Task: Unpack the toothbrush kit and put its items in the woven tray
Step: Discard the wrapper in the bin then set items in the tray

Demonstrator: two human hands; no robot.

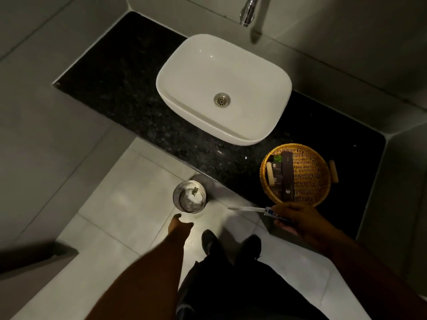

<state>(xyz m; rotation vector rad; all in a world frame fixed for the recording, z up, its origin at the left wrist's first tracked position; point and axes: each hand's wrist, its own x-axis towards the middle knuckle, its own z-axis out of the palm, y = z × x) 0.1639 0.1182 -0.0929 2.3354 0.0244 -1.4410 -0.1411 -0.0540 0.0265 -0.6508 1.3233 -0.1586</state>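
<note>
The round woven tray sits on the dark counter at the right, with several dark boxed toiletries lying in its left half. Just in front of the tray, my right hand grips a white toothbrush and a small toothpaste tube; the brush points left over the counter's edge. My left hand reaches down toward the floor, fingers apart and holding nothing, right beside a small metal bin with crumpled white packaging inside.
A white basin stands on the black granite counter, under a chrome tap. My dark shoes rest on the pale tiled floor. Grey walls close in on the left and right.
</note>
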